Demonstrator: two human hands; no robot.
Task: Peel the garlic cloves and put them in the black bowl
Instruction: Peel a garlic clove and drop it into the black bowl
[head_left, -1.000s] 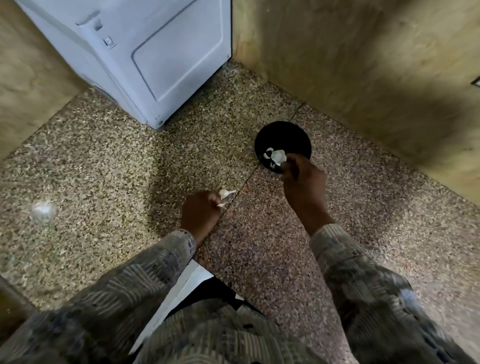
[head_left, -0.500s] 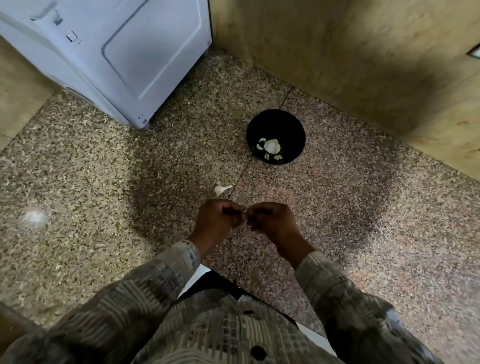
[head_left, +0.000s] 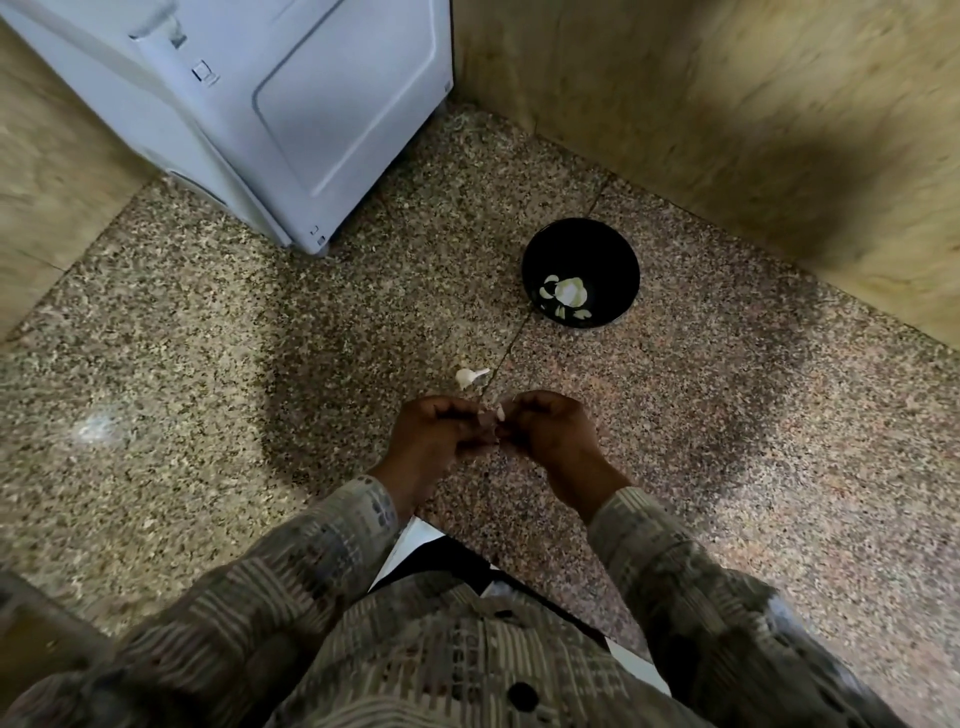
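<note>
1. At the far left, a white appliance (head_left: 291, 104) stands on the speckled stone floor (head_left: 156, 364).
2. Your left hand (head_left: 436, 436) is low and centre, its fingers curled inward. The fingertips pinch a small pale garlic clove (head_left: 497, 414) that is mostly hidden.
3. Just beyond your hands, a loose garlic piece (head_left: 470, 376) lies on the floor beside a tile seam. Nothing touches it, and I cannot tell whether it is a clove or only skin.
4. Your right hand (head_left: 550, 431) meets the left, curled the same way and pinching the other side of the same clove.
5. Farther right and away from you, the black bowl (head_left: 582, 244) sits on the floor near the tan wall (head_left: 727, 130). A small heap of peeled cloves (head_left: 566, 293) lies inside it.
6. Progress: several cloves are already in the bowl. The one in your fingers looks mid-peel. The piece on the floor may be left to deal with.
7. Change: a second ago your right hand was over the bowl and your left was down by the loose piece. Half a second ago both hands had come together, and they remain so. The bowl's heap and the loose piece have not moved.
</note>
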